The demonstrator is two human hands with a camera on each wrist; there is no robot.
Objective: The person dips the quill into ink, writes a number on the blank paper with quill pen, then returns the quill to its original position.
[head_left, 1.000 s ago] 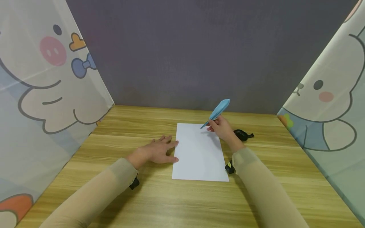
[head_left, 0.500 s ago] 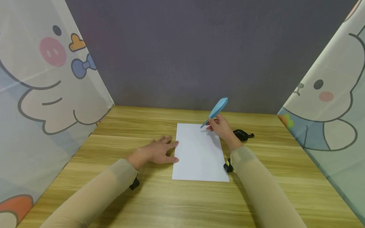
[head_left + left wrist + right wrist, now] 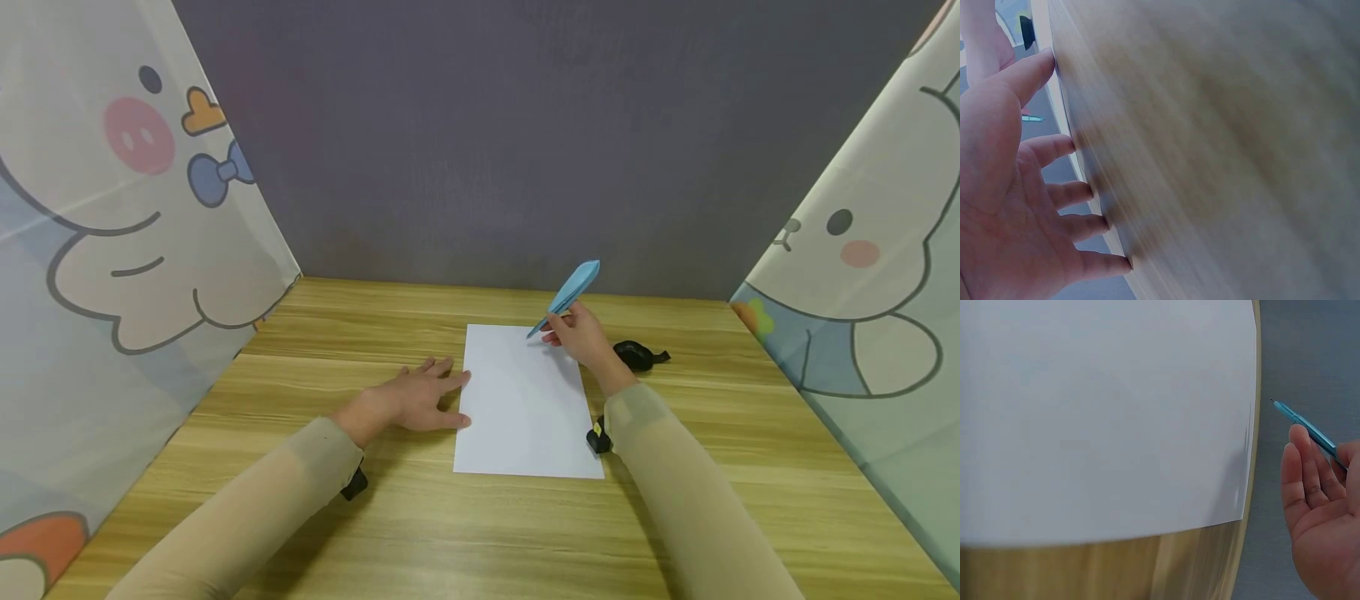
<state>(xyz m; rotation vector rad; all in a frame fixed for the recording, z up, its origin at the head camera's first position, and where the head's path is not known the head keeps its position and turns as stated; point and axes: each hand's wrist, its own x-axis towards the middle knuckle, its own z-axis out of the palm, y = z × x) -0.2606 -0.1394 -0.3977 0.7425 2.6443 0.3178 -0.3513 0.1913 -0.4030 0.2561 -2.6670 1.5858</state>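
A white sheet of paper (image 3: 525,404) lies on the wood-grain table. My left hand (image 3: 416,398) is spread flat at the sheet's left side, its thumb and index fingertip touching that edge. In the left wrist view the left hand (image 3: 1016,187) has its fingers straight and apart, fingertips down on the surface. Over the sheet's far right corner my right hand (image 3: 577,333) pinches a blue feather pen (image 3: 573,285), tilted with the feather up to the right. The right wrist view shows the pen's (image 3: 1304,427) fine dark tip pointing away from the right hand (image 3: 1322,506). Whether the tip touches the paper I cannot tell.
A small black rounded object with a narrow tail (image 3: 636,356) lies right of the sheet, partly behind the right wrist. A dark grey panel (image 3: 480,150) rises behind the table (image 3: 360,317). Cartoon-printed cloths (image 3: 157,250) stand on both sides.
The feather's top has swung slightly left, and my right wrist and sleeve have shifted a little left. My left hand and the paper have stayed in place.
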